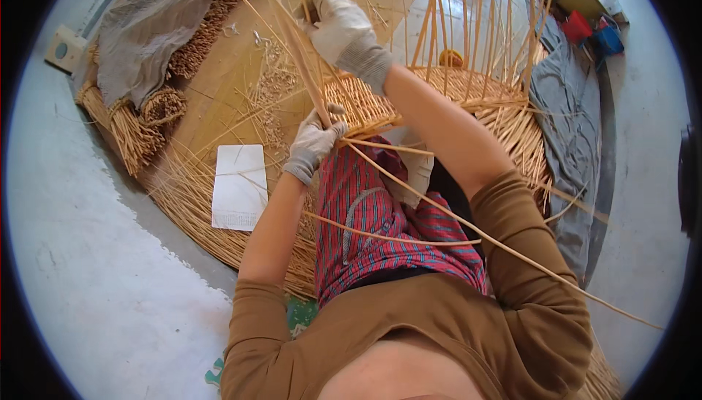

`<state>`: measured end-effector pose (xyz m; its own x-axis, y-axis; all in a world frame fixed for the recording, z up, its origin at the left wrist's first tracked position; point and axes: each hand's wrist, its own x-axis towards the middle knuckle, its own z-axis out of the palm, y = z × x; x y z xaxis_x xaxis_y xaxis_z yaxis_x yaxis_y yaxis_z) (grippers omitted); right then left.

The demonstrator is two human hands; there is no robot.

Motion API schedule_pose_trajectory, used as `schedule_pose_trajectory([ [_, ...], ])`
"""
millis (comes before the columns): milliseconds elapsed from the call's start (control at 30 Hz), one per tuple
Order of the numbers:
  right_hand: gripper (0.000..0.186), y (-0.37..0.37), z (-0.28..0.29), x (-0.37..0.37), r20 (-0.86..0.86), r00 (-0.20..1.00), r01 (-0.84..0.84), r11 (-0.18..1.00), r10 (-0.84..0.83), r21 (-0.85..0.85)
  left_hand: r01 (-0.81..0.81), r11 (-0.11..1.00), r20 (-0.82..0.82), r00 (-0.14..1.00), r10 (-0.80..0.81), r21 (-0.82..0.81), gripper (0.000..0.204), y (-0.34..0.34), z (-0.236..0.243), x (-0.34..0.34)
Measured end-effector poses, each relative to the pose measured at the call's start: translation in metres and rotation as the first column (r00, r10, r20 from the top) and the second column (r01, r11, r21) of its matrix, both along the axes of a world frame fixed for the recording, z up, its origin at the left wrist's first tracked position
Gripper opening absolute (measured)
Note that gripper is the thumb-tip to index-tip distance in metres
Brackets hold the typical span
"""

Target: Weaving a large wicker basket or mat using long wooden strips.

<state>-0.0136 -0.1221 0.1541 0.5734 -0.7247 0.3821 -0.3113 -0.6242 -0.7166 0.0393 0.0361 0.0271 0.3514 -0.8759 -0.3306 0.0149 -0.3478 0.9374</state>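
Note:
A wicker basket of tan rods lies across my lap, its woven wall in front of me and many upright stakes rising from it. My left hand, in a white knit glove, is closed at the basket's left corner round the foot of a bundle of upright rods. Higher up, my gloved right hand has its fingers curled on a thin wicker rod beside that bundle; the fingertips are partly hidden. Loose long rods run from the corner across my lap to the right.
Bundles of wicker lie at left under a grey cloth. A white paper sheet rests on loose rods. Offcuts litter the brown board. At right are another grey cloth and a red container.

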Motion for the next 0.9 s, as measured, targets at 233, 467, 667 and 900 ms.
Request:
schedule_pose_trajectory([
  [233,0.022,0.031,-0.11,-0.218,0.085,0.797,0.54,0.768,-0.598,0.345,-0.096,0.984,-0.161,0.984,0.071,-0.153,0.011,-0.003,-0.013,-0.003],
  [467,0.024,0.052,-0.12,-0.211,-0.415,0.866,0.399,0.886,-0.28,0.235,-0.103,0.953,-0.365,0.931,-0.009,-0.286,0.014,-0.001,-0.031,0.004],
  [667,0.026,0.063,-0.084,-0.102,-0.483,0.875,-0.059,0.983,-0.033,-0.175,-0.14,0.95,-0.403,0.915,0.017,-0.28,0.016,0.005,-0.043,-0.001],
  [900,0.032,0.058,-0.079,-0.096,-0.709,0.705,-0.072,0.993,-0.015,-0.092,-0.095,0.951,-0.335,0.942,-0.01,-0.294,0.015,0.001,-0.044,0.0],
])
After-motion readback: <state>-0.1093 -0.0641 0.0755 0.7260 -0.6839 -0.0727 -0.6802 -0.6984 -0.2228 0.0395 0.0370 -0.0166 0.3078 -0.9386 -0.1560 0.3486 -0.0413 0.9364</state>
